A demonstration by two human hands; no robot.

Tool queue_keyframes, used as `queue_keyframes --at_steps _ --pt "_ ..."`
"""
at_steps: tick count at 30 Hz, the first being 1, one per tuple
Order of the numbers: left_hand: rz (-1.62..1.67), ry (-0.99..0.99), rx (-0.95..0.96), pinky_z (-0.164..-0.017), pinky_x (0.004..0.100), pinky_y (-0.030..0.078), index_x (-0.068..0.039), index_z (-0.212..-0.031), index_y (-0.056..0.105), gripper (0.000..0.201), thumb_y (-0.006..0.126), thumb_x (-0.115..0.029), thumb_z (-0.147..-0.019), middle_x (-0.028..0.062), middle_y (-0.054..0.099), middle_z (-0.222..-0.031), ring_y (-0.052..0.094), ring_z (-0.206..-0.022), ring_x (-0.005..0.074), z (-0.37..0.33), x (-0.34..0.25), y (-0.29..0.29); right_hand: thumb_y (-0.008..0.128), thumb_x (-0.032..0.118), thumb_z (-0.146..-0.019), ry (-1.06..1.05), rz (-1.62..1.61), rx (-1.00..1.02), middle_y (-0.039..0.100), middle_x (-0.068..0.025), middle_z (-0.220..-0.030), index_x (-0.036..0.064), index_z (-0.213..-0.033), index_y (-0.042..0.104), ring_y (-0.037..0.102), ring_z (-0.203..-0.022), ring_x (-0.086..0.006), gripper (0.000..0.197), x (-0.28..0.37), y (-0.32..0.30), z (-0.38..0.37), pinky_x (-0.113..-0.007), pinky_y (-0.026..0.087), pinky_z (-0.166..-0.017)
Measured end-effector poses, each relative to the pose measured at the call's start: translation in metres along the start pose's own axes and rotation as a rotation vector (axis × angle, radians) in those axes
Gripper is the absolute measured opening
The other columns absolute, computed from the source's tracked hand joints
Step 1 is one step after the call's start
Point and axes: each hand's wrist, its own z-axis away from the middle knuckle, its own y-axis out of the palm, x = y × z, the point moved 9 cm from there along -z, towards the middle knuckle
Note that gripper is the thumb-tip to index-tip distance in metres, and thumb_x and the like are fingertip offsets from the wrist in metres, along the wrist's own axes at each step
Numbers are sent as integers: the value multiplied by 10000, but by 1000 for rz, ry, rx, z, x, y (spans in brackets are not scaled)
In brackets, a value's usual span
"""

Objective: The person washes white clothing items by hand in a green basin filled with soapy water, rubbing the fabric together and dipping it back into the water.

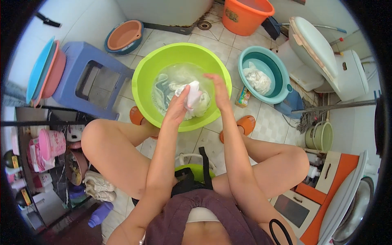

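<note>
Over a lime-green basin [141, 77] on the floor, my left hand [176, 109] grips a bunched, wet-looking white cloth [192, 93]. Its fingers close on the cloth's left side; the cloth's exact kind is unclear. My right hand [221, 94] is held above the basin's right side, apart from the cloth. Its fingers stretch out to the left, slightly blurred, with nothing in them. Cloudy water fills the basin's bottom, where white laundry [201, 107] and a pale blue-grey garment [162, 92] lie soaking.
To the right stands a teal basin [241, 67] holding a white cloth [256, 78], beside a small box [243, 98]. A blue stool [67, 77] is at left. Farther back are an orange bucket [241, 18], a brown basin [124, 36] and a toilet [312, 49]. A mop [306, 116] lies right.
</note>
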Motion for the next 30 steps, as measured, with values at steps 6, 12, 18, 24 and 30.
queue_keyframes --at_steps 6,12,18,24,30 --pt "-27 166 -56 -653 251 432 -62 -1059 522 359 525 -340 -832 15 574 -961 547 -848 120 -1 -28 -37 527 277 -835 611 -368 54 543 -19 -661 -21 -761 550 504 -630 -119 307 -32 48 55 -256 417 -603" --pt "404 -61 -20 -639 255 434 -75 -951 543 281 508 -328 -833 36 566 -862 535 -760 127 -15 52 -62 575 252 -798 280 94 246 498 -15 -557 22 -636 508 418 -527 -93 289 18 105 62 -251 345 -485" --pt "5 -209 -281 -558 265 420 -82 -796 530 230 482 -304 -831 0 521 -716 502 -659 113 -17 78 -48 542 269 -809 230 457 61 487 -60 -472 19 -593 530 436 -469 -117 331 -14 59 69 -283 376 -492" --pt "65 -180 -249 -521 262 390 -95 -741 487 270 427 -333 -853 -11 468 -626 471 -598 121 4 65 -7 444 387 -811 403 732 74 548 -203 -609 43 -705 607 542 -609 -369 395 -51 33 55 -406 411 -570" --pt "522 -44 367 -613 274 425 -56 -1059 464 391 548 -339 -803 29 558 -851 512 -721 110 -27 69 -49 543 307 -787 -87 485 146 496 -190 -532 18 -600 534 485 -457 -339 344 84 117 74 -387 378 -464"
